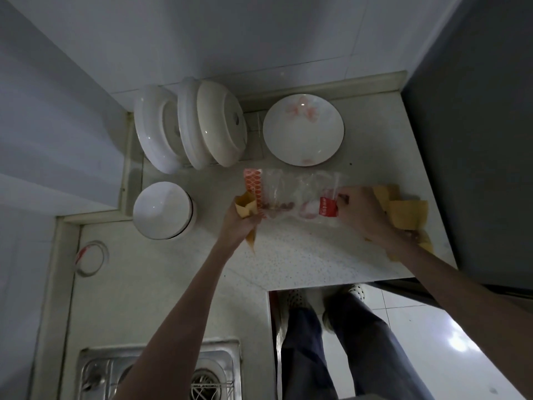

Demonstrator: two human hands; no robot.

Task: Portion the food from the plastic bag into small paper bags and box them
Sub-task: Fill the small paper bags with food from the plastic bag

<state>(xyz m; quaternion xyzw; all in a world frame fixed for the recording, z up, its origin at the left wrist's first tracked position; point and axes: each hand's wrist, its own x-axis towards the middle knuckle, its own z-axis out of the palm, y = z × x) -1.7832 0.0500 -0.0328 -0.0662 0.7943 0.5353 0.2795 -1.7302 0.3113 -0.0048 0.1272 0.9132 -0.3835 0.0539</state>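
Observation:
A clear plastic bag [294, 194] with red printed ends lies across the counter, a few reddish-brown food pieces [278, 206] inside near its left end. My left hand [240, 223] holds a small yellow paper bag [245, 207] with its mouth open, right beside the plastic bag's left end. My right hand [362, 210] pinches the plastic bag's right, red-labelled end. More yellow paper bags [406, 215] lie under and behind my right hand, partly hidden by it.
A flowered plate [302, 129] lies flat behind the bag. Stacked plates [190, 125] lean in the corner, an upturned white bowl [163, 209] sits left. A round ring [89, 258] lies far left. Steel sink [161, 370] below; dark appliance [476, 140] right; counter edge [331, 285] in front.

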